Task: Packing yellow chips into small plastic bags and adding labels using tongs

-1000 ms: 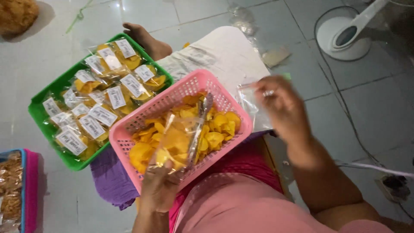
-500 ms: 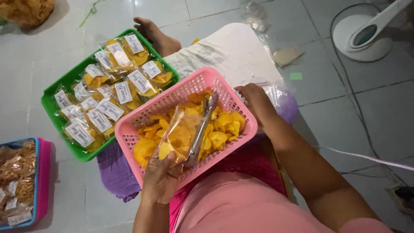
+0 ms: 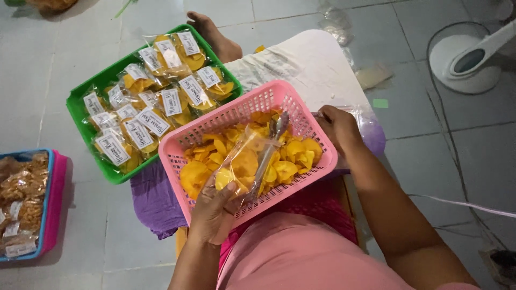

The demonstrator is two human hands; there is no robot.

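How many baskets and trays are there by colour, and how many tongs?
Pink basket: 1, with loose yellow chips, under the left hand and right hand
Green tray: 1, with labelled chip packets
Blue and pink tray: 1, cut off by the left edge
Metal tongs: 1
Total: 4

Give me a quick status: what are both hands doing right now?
Left hand holds clear bag of chips over pink basket. Right hand at basket's right edge, on clear plastic; grip unclear. Tongs lie in basket.
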